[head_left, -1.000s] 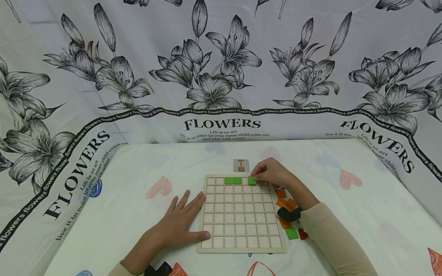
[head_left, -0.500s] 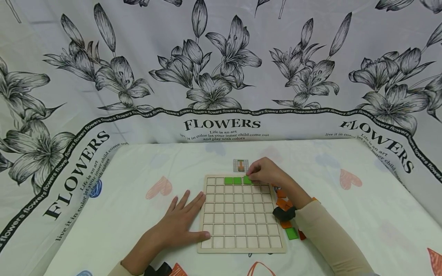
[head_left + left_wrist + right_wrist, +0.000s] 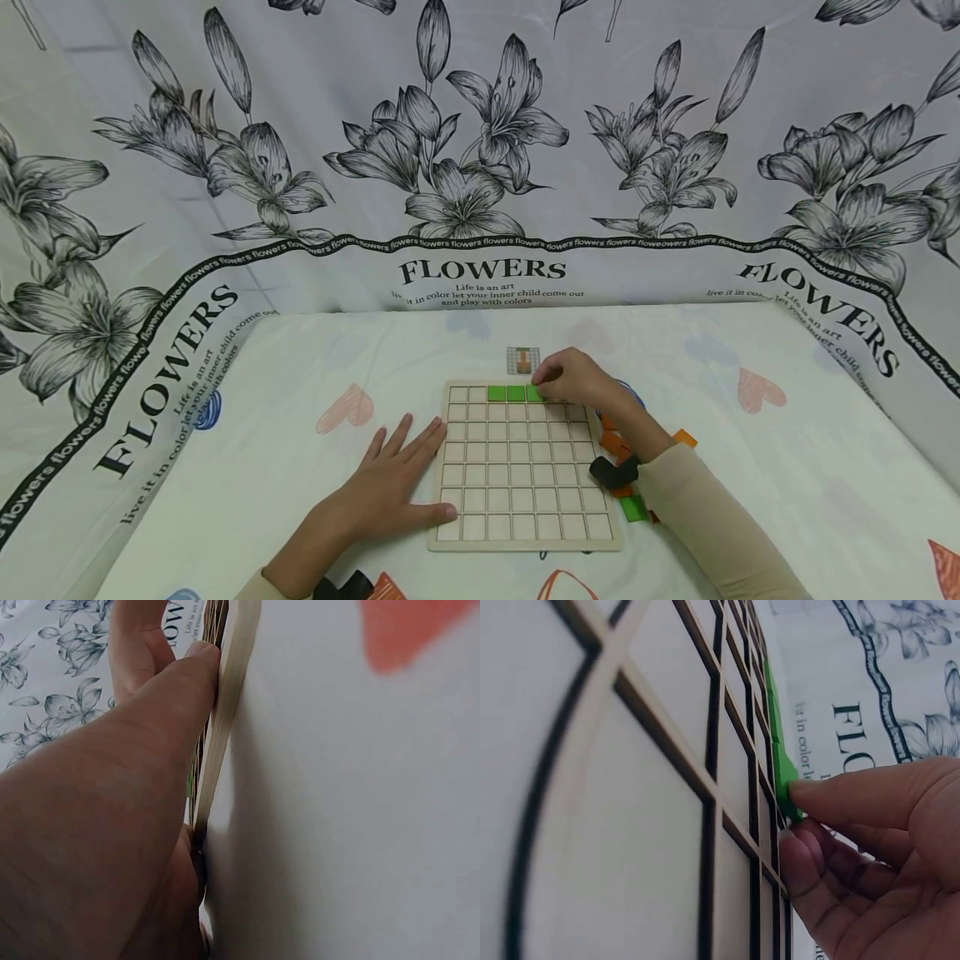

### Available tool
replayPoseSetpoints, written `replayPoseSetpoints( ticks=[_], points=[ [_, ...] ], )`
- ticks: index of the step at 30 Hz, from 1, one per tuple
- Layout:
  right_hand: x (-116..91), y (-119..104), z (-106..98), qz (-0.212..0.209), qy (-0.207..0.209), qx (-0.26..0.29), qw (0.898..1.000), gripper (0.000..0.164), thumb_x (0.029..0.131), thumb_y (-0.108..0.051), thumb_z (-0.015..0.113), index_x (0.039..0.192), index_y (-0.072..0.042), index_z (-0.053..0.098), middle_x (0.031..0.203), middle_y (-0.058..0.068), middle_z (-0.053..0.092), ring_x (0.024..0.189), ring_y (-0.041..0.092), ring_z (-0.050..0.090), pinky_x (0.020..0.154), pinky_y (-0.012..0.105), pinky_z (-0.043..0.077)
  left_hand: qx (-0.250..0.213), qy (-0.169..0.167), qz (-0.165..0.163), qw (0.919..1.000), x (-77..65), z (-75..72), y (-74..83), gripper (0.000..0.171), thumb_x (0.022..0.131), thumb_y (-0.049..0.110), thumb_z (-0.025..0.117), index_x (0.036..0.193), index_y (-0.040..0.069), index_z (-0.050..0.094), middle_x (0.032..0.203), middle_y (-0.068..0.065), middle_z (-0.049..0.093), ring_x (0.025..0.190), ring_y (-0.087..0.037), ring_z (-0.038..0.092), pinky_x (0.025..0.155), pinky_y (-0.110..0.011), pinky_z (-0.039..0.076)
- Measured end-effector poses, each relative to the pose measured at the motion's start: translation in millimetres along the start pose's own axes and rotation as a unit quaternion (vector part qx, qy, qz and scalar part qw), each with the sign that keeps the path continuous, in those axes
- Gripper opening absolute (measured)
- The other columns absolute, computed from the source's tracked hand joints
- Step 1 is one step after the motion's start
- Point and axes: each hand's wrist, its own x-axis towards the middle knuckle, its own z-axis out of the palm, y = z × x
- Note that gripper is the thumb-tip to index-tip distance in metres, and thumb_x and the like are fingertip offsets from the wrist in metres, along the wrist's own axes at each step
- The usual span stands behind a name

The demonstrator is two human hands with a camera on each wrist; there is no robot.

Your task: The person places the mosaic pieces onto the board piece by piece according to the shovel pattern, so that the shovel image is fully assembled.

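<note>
A wooden grid board [image 3: 522, 497] lies on the table, two green square tiles [image 3: 506, 393] set side by side in its far row. My right hand [image 3: 576, 379] pinches a third green tile [image 3: 533, 393] right beside them. The right wrist view shows that green tile [image 3: 784, 780] tilted at the grid, thumb and fingertips on its edge. My left hand [image 3: 397, 475] is spread flat at the board's left side, its thumb over the frame. In the left wrist view the thumb [image 3: 202, 656] rests on the board's edge [image 3: 229, 712].
A small pattern card [image 3: 522, 360] lies beyond the board's far edge. Several orange tiles [image 3: 611, 443] and a loose green tile [image 3: 633, 508] lie along the right side, partly under my right arm. A flower-printed cloth [image 3: 480, 167] hangs behind the table.
My right hand has moved left along the far row with the green tile, bringing it up against the other two. The left hand has stayed in place.
</note>
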Motion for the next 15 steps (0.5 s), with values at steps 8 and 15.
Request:
replayPoseSetpoints(
  ticks=[8,15],
  points=[
    [-5,0,4,-0.024,0.01,-0.032,0.999,0.007,0.09,-0.005,0.073,0.097,-0.005,0.076,0.097,0.003,0.067,0.091,0.021,0.065,0.081,0.038,0.055,-0.001,0.001,0.002,1.0,0.2,-0.9,1.1,0.105,0.083,0.08,0.052,0.16,0.014,0.026,0.165,0.0,0.022,0.152,-0.037,0.006,0.115,-0.064,0.005],
    [-13,-2,4,-0.065,0.021,-0.094,0.993,0.01,0.091,-0.002,0.071,0.091,-0.008,0.079,0.096,0.0,0.067,0.087,0.02,0.063,0.077,0.036,0.054,0.002,-0.002,0.001,1.0,0.4,-0.8,1.1,0.105,0.083,0.081,0.051,0.161,0.014,0.025,0.165,0.0,0.021,0.152,-0.037,0.006,0.115,-0.065,0.005]
  ],
)
